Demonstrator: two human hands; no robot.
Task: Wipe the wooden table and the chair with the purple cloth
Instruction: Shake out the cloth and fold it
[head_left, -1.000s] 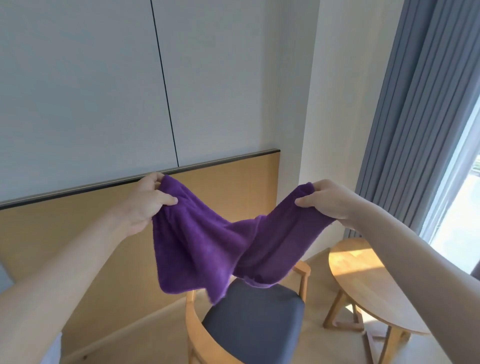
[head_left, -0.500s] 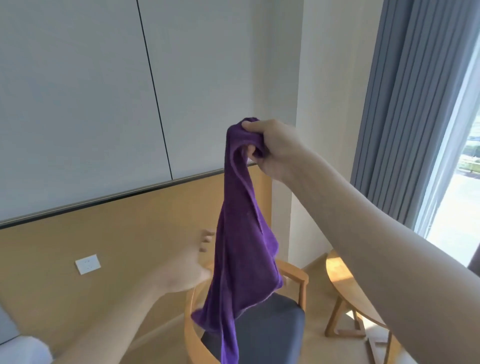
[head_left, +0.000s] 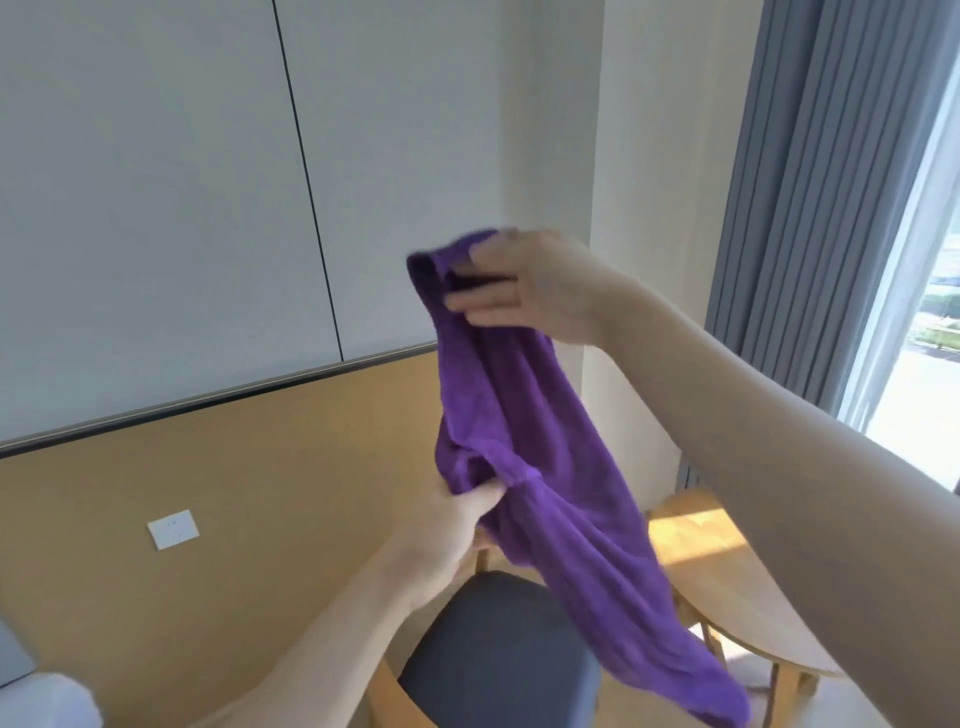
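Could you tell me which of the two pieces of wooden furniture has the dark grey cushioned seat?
The chair, directly below the hanging purple cloth; the round wooden table to its right has a bare, sunlit wood top.

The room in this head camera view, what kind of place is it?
Probably a hotel room or a bedroom corner. A small round wooden table and a cushioned wooden chair sit beside a tall window with grey curtains, and a wood-panelled wall carries a socket.
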